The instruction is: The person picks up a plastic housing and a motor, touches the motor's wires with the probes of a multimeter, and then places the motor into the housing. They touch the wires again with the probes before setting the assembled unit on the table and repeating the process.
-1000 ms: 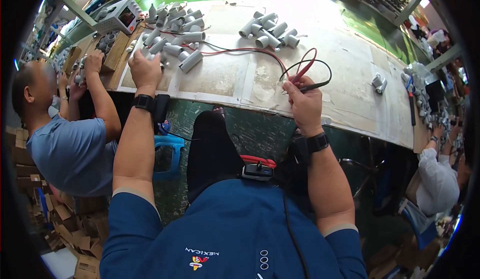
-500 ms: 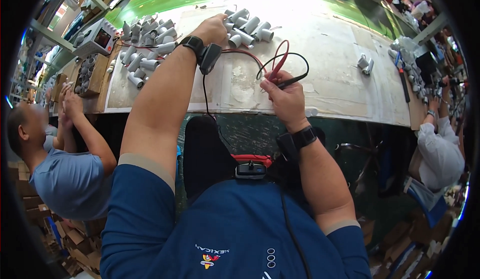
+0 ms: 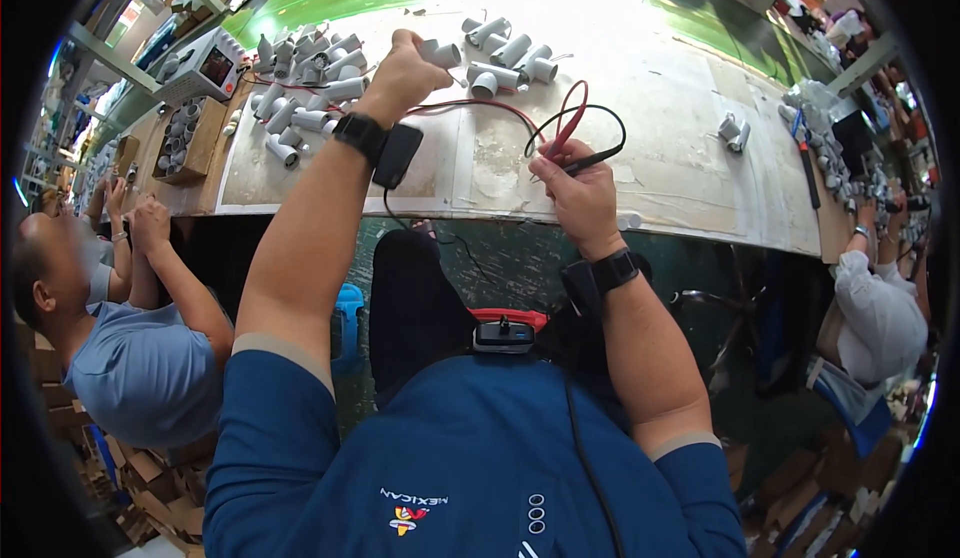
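Note:
My left hand (image 3: 402, 80) is closed on a short grey cylindrical part (image 3: 441, 55), lifted over the worktable (image 3: 690, 148). To its right lies a small group of similar grey parts (image 3: 511, 51), some showing thin wire ends. A larger heap of them (image 3: 345, 64) is spread out on the left. My right hand (image 3: 582, 196), near the table's front edge, pinches a red test probe (image 3: 566, 138) and a black test probe (image 3: 588, 162) together, tips pointing left. Their leads loop above the hand, and a red lead (image 3: 470, 103) runs left across the table.
A boxy instrument with a screen (image 3: 207, 66) stands at the far left, behind a cardboard box (image 3: 212, 138) of grey parts. Two grey parts (image 3: 734, 132) lie at the right, near a long-handled tool (image 3: 808, 170). Co-workers sit at left (image 3: 145, 358) and right (image 3: 872, 303).
My left hand has come away from the right-hand group, moving left and slightly nearer with a grey cylindrical part in it. My right hand keeps hold of the probes, almost unmoved.

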